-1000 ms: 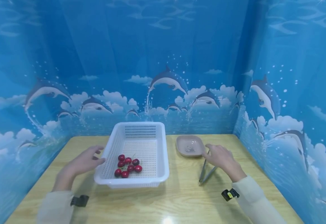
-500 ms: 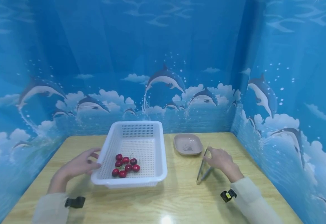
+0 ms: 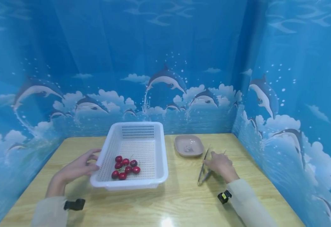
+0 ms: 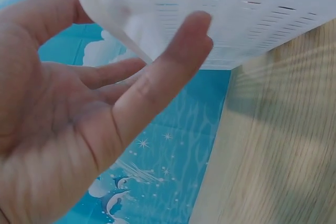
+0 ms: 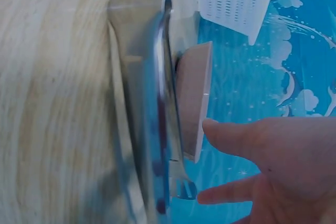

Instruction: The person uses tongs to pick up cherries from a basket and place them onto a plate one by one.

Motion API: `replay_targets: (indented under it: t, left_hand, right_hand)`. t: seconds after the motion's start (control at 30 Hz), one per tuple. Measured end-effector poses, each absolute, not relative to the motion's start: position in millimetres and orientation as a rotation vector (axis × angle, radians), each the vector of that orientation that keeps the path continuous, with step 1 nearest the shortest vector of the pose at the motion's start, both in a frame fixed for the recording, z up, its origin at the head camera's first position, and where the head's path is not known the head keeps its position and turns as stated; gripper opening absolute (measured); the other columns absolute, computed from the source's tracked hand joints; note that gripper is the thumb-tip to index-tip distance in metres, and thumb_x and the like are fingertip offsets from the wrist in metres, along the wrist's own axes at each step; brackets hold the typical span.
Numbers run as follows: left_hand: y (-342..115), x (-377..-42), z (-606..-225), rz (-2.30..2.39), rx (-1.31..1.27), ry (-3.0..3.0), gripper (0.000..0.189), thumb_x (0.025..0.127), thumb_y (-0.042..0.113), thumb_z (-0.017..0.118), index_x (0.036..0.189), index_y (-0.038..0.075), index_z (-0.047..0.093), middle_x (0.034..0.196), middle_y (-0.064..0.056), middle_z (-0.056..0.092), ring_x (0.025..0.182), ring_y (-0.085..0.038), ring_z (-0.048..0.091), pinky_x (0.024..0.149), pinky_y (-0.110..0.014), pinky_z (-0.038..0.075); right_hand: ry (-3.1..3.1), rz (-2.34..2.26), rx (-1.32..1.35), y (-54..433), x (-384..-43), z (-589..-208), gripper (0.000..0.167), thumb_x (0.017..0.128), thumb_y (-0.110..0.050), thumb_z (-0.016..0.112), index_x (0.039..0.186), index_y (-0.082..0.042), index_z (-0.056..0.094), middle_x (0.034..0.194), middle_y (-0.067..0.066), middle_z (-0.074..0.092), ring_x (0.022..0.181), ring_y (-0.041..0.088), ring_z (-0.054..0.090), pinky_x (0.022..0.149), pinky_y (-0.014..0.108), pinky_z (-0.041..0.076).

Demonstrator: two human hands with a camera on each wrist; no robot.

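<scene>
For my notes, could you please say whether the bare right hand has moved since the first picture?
Yes, slightly, toward the near side: in the head view, the right hand now sits lower relative to the shallow pinkish-beige square dish.

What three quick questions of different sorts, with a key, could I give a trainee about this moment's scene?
1. Short answer: which fruit lies in the white perforated basket?
2. True or false: in the head view, the shallow square dish stands to the right of the basket.
3. Choose one: which of these is nearest to the metal tongs?
a) the left hand
b) the basket
c) the right hand

Key:
1. Dark red cherries, clustered toward the near left part of the basket.
2. True.
3. c
</scene>
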State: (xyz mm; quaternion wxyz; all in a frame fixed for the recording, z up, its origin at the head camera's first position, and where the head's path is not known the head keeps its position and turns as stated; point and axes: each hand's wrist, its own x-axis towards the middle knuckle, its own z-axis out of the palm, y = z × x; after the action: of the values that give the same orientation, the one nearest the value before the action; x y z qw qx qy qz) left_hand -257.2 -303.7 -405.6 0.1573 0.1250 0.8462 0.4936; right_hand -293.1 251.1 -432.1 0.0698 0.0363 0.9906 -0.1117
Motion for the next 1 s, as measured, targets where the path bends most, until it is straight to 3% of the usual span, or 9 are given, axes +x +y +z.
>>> replay_targets:
  t: [0.23,0.47,0.63,0.7,0.8,0.9,1.0]
  left_hand:
    - [-306,-257,-407,1.433,0.404,2.416,0.087,0.096,0.016,0.069,0.161,0.000,0.014,0.151,-0.038,0.038,0.125,-0.044,0.060,0.090,-0.050,0.063]
    - [-305,-259,-407,1.429,0.413,2.400,0.089,0.096,0.015,0.068,0.162,-0.001,0.011,0.152,-0.039,0.036,0.124,-0.042,0.061,0.090,-0.049,0.064]
    - [-306,-260,-408,1.447,0.443,2.386,0.089,0.096,0.013,0.067,0.162,-0.002,0.010,0.151,-0.040,0.036,0.123,-0.042,0.061,0.089,-0.049,0.064]
    - [-306,-260,-409,1.453,0.444,2.380,0.089,0.096,0.013,0.067,0.162,-0.002,0.009,0.152,-0.040,0.036,0.124,-0.042,0.061,0.089,-0.049,0.064]
    - [-306,-260,-410,1.454,0.446,2.381,0.090,0.095,0.013,0.067,0.162,-0.002,0.009,0.151,-0.040,0.036,0.124,-0.043,0.061,0.090,-0.049,0.064]
    - [-306,-260,-409,1.447,0.453,2.386,0.090,0.096,0.013,0.068,0.162,-0.002,0.009,0.151,-0.041,0.036,0.124,-0.043,0.060,0.090,-0.050,0.064]
    - [-306,-260,-408,1.440,0.428,2.394,0.091,0.095,0.016,0.068,0.163,-0.001,0.010,0.153,-0.039,0.036,0.125,-0.044,0.060,0.091,-0.050,0.063]
  right_hand:
    - [2.988,-0.321,0.206,245,-300,-442,0.083,0.099,-0.053,0.058,0.149,0.010,0.039,0.132,0.044,0.056,0.120,0.062,0.055,0.097,0.070,0.052]
    - [2.996,-0.317,0.302,237,-307,-451,0.093,0.098,-0.059,0.055,0.151,0.014,0.031,0.130,0.045,0.056,0.118,0.061,0.058,0.097,0.068,0.053]
    - [3.008,-0.331,0.322,233,-312,-458,0.099,0.097,-0.054,0.062,0.151,0.019,0.022,0.129,0.048,0.054,0.122,0.062,0.055,0.100,0.069,0.053]
    - [3.014,-0.345,0.318,233,-313,-458,0.097,0.096,-0.046,0.064,0.150,0.022,0.021,0.123,0.047,0.057,0.115,0.059,0.059,0.097,0.065,0.056]
    - [3.002,-0.394,0.324,233,-313,-456,0.092,0.095,-0.034,0.065,0.148,0.024,0.019,0.112,0.044,0.060,0.097,0.048,0.066,0.082,0.052,0.063]
    - [2.985,-0.455,0.344,235,-312,-454,0.091,0.094,-0.029,0.065,0.150,0.023,0.014,0.106,0.040,0.061,0.083,0.037,0.063,0.067,0.042,0.060]
    - [2.977,-0.506,0.357,241,-310,-453,0.095,0.094,-0.027,0.065,0.153,0.020,0.007,0.102,0.038,0.062,0.078,0.036,0.064,0.061,0.040,0.058]
